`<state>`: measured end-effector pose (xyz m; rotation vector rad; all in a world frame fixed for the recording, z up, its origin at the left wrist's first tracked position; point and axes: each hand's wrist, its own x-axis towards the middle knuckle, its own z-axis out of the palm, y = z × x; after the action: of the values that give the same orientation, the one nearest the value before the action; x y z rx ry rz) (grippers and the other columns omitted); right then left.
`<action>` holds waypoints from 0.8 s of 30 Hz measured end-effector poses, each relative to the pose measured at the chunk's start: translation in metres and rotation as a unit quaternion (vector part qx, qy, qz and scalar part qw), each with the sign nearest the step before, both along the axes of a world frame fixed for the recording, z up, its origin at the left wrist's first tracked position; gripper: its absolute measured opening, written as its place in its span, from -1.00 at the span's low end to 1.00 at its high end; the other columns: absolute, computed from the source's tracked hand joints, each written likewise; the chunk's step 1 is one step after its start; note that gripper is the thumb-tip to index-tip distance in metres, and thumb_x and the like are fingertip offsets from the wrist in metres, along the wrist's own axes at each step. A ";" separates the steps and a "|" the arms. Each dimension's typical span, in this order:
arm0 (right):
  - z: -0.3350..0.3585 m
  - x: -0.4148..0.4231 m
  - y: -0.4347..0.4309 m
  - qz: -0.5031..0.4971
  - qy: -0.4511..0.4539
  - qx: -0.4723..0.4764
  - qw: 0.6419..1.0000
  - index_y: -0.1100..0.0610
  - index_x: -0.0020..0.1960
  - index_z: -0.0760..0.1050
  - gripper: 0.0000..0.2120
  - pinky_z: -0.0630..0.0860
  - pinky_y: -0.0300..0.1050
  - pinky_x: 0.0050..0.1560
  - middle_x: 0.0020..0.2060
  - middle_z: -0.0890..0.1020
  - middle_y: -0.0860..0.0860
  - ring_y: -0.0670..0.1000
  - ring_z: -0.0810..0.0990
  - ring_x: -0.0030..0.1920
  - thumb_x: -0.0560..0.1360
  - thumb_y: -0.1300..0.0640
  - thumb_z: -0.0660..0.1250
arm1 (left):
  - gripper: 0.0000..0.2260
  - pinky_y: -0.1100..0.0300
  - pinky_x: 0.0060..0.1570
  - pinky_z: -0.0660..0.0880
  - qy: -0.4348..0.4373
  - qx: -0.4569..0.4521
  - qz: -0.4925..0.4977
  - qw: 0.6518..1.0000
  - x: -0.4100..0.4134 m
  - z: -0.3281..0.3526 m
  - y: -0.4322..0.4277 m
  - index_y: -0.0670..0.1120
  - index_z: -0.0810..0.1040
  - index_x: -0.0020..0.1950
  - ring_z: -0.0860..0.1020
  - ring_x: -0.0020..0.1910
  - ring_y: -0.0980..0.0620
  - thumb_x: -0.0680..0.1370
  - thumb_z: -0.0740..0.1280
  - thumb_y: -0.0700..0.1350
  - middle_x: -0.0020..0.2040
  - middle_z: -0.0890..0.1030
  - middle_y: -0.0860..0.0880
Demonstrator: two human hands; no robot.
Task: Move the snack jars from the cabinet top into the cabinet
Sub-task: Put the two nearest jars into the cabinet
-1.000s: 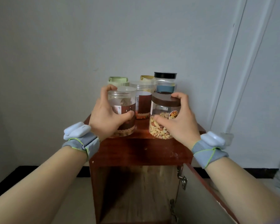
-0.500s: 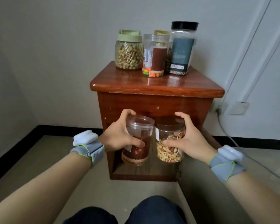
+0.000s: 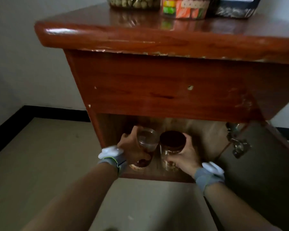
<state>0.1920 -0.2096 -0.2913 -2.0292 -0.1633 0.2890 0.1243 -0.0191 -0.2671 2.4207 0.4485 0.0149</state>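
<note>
Hands (image 3: 133, 148) gripping jars (image 3: 171, 147), inside cabinet (image 3: 157, 84)

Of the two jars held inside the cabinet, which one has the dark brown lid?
The jar in the right hand: this nut jar has a dark brown lid. The jar in the left hand has a clear lid.

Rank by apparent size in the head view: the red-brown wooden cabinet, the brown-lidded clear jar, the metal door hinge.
1. Red-brown wooden cabinet, by far the largest.
2. Brown-lidded clear jar.
3. Metal door hinge, looks close to the jar; this order is unsure.
</note>
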 end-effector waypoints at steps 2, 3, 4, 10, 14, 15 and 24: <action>-0.026 0.011 0.013 -0.014 0.006 -0.016 1.000 -0.04 0.31 0.26 -0.06 0.50 0.08 0.18 0.15 0.54 0.08 0.16 0.45 0.24 0.01 0.07 0.58 | -0.17 0.17 0.04 0.34 0.027 -0.006 0.023 0.999 0.014 -0.023 0.006 0.22 0.16 0.20 0.56 0.11 -0.06 0.02 0.46 0.18 0.09 0.61 0.08; -0.036 0.015 0.019 -0.022 0.011 -0.023 0.999 -0.03 0.30 0.26 -0.07 0.50 0.03 0.16 0.15 0.54 0.09 0.17 0.44 0.24 0.00 0.07 0.57 | -0.17 0.16 0.04 0.42 0.038 -0.006 0.035 0.999 0.018 -0.032 0.008 0.23 0.16 0.21 0.57 0.08 -0.08 0.01 0.45 0.18 0.09 0.61 0.03; -0.045 0.017 0.024 -0.032 0.018 -0.022 0.999 -0.02 0.30 0.27 -0.09 0.50 -0.02 0.11 0.14 0.54 0.09 0.16 0.44 0.24 0.03 0.11 0.58 | -0.17 0.12 0.03 0.50 0.050 -0.014 0.044 0.998 0.022 -0.041 0.011 0.25 0.17 0.20 0.57 0.05 -0.10 0.01 0.45 0.16 0.09 0.61 0.00; -0.077 0.022 0.049 -0.062 0.040 0.035 0.997 0.16 0.38 0.29 -0.17 0.47 -0.10 0.10 0.14 0.58 0.15 0.07 0.54 0.11 0.21 0.32 0.61 | -0.29 0.12 -0.04 0.57 0.037 -0.069 0.094 0.993 0.032 -0.076 0.015 0.24 0.22 0.25 0.62 0.01 -0.14 0.19 0.48 0.19 0.04 0.65 -0.04; -0.075 0.019 0.049 0.007 -0.022 -0.043 0.999 0.22 0.50 0.16 -0.10 0.36 -0.20 0.17 0.36 0.41 0.23 0.17 0.45 0.32 0.30 0.21 0.57 | -0.50 0.07 0.02 0.48 0.024 0.019 0.071 0.997 0.029 -0.082 0.014 0.09 0.27 0.36 0.53 0.12 -0.22 0.46 0.34 0.08 0.15 0.55 -0.16; -0.070 0.016 0.046 0.023 -0.082 -0.106 0.991 0.20 0.49 0.21 -0.16 0.40 -0.12 0.15 0.39 0.37 0.23 0.20 0.45 0.31 0.33 0.14 0.55 | -0.55 0.03 0.12 0.45 0.023 0.053 0.056 0.997 0.029 -0.079 0.014 0.06 0.30 0.38 0.46 0.20 -0.22 0.51 0.29 0.03 0.27 0.47 -0.17; -0.067 0.020 0.040 0.204 -0.300 -0.378 0.852 0.19 0.30 0.52 -0.35 0.58 -0.10 0.05 0.24 0.60 0.10 0.11 0.58 0.24 0.23 0.10 0.57 | -0.60 0.08 0.25 0.34 0.062 0.251 -0.060 0.964 0.032 -0.054 0.015 -0.05 0.23 0.48 0.30 0.39 -0.09 0.64 0.03 -0.03 0.49 0.23 -0.03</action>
<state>0.2120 -0.1698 -0.3585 -2.8103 -1.0206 -0.0604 0.1561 -0.0039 -0.3213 2.9581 0.3872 -0.0859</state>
